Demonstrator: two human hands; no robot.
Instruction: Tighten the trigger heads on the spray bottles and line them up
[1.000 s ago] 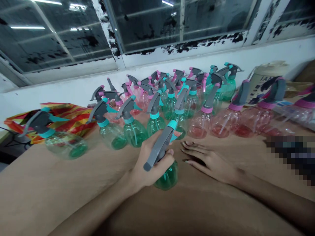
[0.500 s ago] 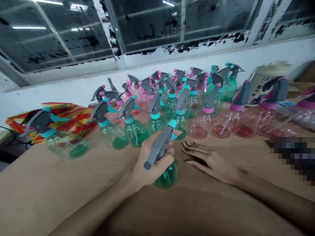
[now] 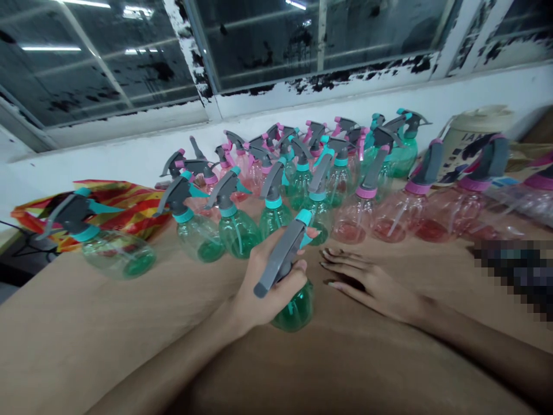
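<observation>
White wall (image 3: 129, 153) and dark-patched windows (image 3: 354, 40) stand behind a brown table (image 3: 121, 334). Left hand (image 3: 258, 308): fingers closed around the upper part of a green spray bottle (image 3: 296, 311), located at the near middle of the table, its grey head above the grip. Right hand (image 3: 375, 282): palm down on the table just right of that bottle, fingers extended and slightly spread. Beyond both hands, green-bodied sprayers (image 3: 239, 236) and pink-bodied sprayers (image 3: 352, 222) are grouped. Far right: cream container (image 3: 477, 127). Left: red-and-yellow bag (image 3: 144, 222).

The held bottle (image 3: 296, 311) looks glossy plastic, the tabletop (image 3: 108, 317) smooth.
</observation>
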